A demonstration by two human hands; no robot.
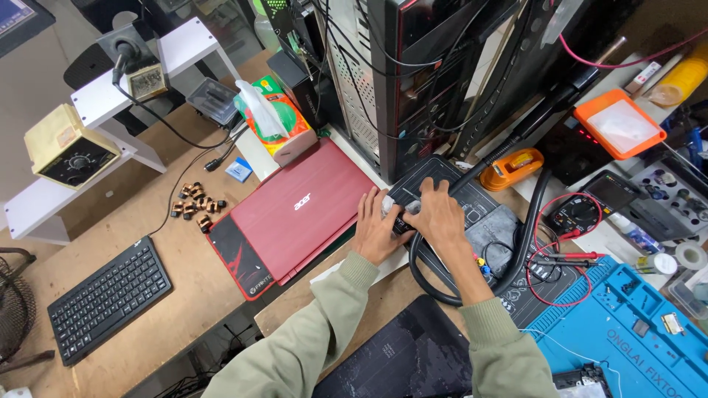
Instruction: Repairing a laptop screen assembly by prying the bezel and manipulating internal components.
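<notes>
Fingers (383, 200) of the left hand (375, 230) curl around a small black and white part (398, 214) and hold it. Fingers of the right hand (436, 215) press down on the same part from the other side, so both hands grip it together. What the part is stays too small to tell.

The part sits on a dark mat (442, 177) on the worktop (177, 243), just right of the red laptop (295, 210). The laptop is shut and lies flat. Its near left corner rests on a black and red pad (236, 254).

A thick black hose (531, 221) loops on the mat, well right of the laptop, and a grey cloth (501, 225) lies inside the loop. A black keyboard (109, 298) lies far left of the laptop. Small copper coils (195, 203) sit in a bunch just left of the laptop. A tissue pack (271, 114) stands behind the laptop. A black meter (590, 210) with red wires lies far right of the laptop, and a blue mat (627, 332) lies near it.
</notes>
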